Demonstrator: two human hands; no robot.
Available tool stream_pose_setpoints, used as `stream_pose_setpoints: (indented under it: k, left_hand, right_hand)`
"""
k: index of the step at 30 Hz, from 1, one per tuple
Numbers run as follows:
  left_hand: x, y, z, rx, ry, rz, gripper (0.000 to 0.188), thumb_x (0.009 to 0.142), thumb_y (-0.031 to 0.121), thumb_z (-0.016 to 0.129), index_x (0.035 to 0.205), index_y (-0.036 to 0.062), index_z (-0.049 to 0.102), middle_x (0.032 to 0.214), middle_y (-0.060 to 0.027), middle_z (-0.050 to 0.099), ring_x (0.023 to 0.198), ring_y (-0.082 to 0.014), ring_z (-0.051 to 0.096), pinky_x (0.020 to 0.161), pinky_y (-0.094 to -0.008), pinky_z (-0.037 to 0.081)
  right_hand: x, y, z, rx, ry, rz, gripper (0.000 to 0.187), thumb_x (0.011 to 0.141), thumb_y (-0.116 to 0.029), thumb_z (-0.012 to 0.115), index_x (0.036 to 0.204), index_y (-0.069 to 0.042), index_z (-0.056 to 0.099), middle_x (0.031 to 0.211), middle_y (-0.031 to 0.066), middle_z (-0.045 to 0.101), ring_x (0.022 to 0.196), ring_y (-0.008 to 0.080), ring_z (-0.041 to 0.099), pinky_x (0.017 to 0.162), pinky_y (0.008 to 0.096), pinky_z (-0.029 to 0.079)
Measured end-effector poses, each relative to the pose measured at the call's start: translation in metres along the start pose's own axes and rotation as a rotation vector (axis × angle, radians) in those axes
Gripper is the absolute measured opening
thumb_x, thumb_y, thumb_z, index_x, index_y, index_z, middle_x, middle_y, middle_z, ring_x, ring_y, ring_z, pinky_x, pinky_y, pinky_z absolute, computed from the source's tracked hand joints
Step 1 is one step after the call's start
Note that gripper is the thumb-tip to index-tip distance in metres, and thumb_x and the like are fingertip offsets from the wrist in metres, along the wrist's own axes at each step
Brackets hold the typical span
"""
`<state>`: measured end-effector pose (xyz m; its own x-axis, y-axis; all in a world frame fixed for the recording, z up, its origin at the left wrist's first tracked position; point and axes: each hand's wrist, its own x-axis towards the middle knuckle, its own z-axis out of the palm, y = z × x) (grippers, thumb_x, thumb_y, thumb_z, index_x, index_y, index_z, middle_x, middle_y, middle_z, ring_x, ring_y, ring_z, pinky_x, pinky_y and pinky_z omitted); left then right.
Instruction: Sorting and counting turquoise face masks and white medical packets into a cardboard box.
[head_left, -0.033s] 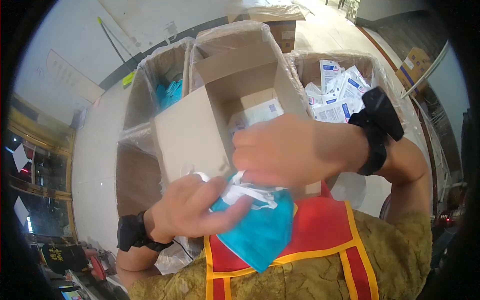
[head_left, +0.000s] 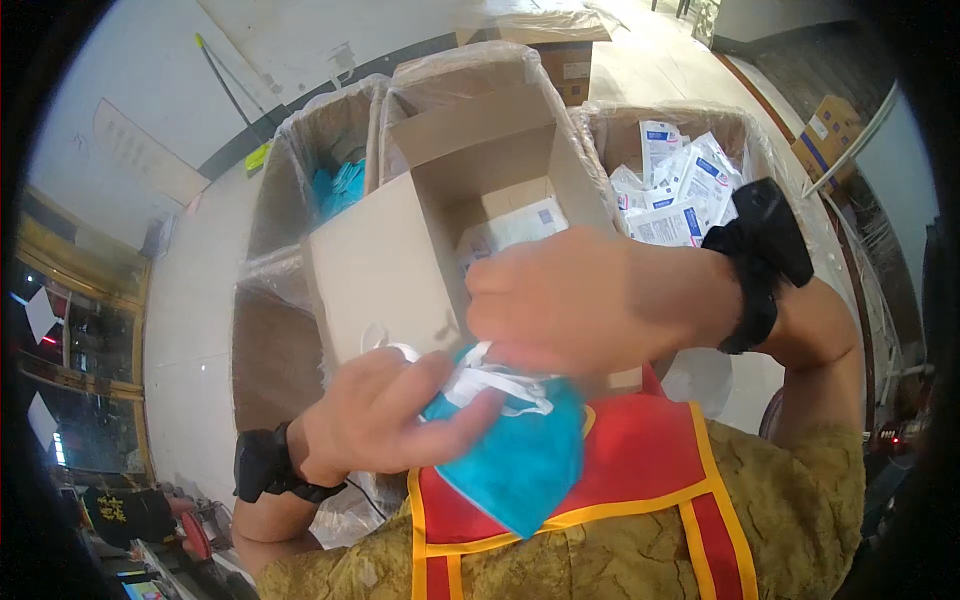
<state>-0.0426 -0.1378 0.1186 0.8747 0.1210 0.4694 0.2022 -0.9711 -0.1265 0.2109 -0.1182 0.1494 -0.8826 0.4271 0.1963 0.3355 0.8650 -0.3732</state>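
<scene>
Just in front of my body a teal face mask [head_left: 520,470] hangs point down, with white elastic straps [head_left: 500,385] bunched at its upper edge. My left hand [head_left: 390,410] is closed on the mask, its thumb and fingers pinching the bunched straps. Above it my right hand [head_left: 570,300] is curled, back upward, over the mask's top edge. A white strap runs up under its fingers, whose tips are hidden and slightly blurred. Beyond my hands stands an open cardboard box [head_left: 380,265] with white printed packets [head_left: 515,230] at the bottom.
Plastic-lined cartons surround the box. The back-left carton [head_left: 285,130] holds teal masks [head_left: 343,185]. White packets [head_left: 690,180] fill the right-hand carton [head_left: 745,125]. Another carton [head_left: 275,345] stands to the left. A closed carton [head_left: 830,135] sits far right.
The mask's lower tip has shifted slightly upward. My right wrist has moved a little to the right; the left hand looks still.
</scene>
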Motion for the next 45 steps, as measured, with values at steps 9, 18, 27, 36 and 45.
stream_pose_setpoints:
  k: [9, 18, 27, 36, 45]
  left_hand:
    - [0.005, -0.004, 0.005, 0.003, -0.050, -0.012, 0.044, 0.068, 0.013, 0.071, 0.111, 0.0232, 0.064, 0.089, -0.0065, 0.060, 0.058, -0.0148, 0.054, 0.048, -0.0250, 0.041]
    - [0.003, -0.007, 0.010, -0.004, -0.027, -0.022, 0.045, 0.069, 0.016, 0.071, 0.113, 0.0186, 0.064, 0.087, -0.0073, 0.059, 0.060, -0.0162, 0.055, 0.050, -0.0258, 0.043]
    - [0.000, -0.007, 0.007, -0.054, -0.121, -0.108, 0.051, 0.074, 0.018, 0.074, 0.122, 0.0147, 0.057, 0.090, -0.0067, 0.058, 0.064, -0.0162, 0.056, 0.053, -0.0263, 0.043]
    - [-0.010, -0.006, 0.017, -0.075, -0.026, -0.229, 0.046, 0.075, 0.012, 0.068, 0.120, 0.0052, 0.059, 0.085, -0.0062, 0.059, 0.063, -0.0185, 0.057, 0.054, -0.0278, 0.045]
    - [0.001, -0.008, 0.019, -0.096, -0.048, -0.187, 0.045, 0.076, 0.012, 0.067, 0.119, 0.0045, 0.059, 0.083, -0.0061, 0.059, 0.061, -0.0173, 0.056, 0.052, -0.0282, 0.043]
  right_hand:
    - [-0.004, 0.019, 0.012, 0.699, -0.205, 0.314, 0.026, 0.096, -0.025, 0.049, 0.092, -0.002, 0.059, 0.074, 0.0127, 0.057, 0.074, 0.0214, 0.059, 0.068, 0.0336, 0.047]
    - [-0.010, 0.019, 0.026, 0.608, -0.115, 0.221, 0.022, 0.098, -0.022, 0.048, 0.098, -0.002, 0.056, 0.079, 0.0123, 0.062, 0.078, 0.0251, 0.063, 0.068, 0.0342, 0.048]
    - [-0.033, 0.014, 0.006, 0.043, -0.009, 0.076, 0.024, 0.081, -0.010, 0.063, 0.102, -0.003, 0.056, 0.088, 0.0154, 0.061, 0.081, 0.0322, 0.063, 0.070, 0.0366, 0.052]
    - [-0.044, 0.013, 0.002, 0.055, -0.020, -0.005, 0.016, 0.091, -0.015, 0.059, 0.088, -0.001, 0.053, 0.070, 0.0149, 0.056, 0.064, 0.0303, 0.060, 0.055, 0.0358, 0.047]
    - [-0.028, 0.025, 0.019, 1.176, -0.230, 0.646, 0.037, 0.099, -0.040, 0.049, 0.089, -0.007, 0.061, 0.069, -0.0047, 0.051, 0.061, 0.0043, 0.046, 0.054, 0.0207, 0.039]
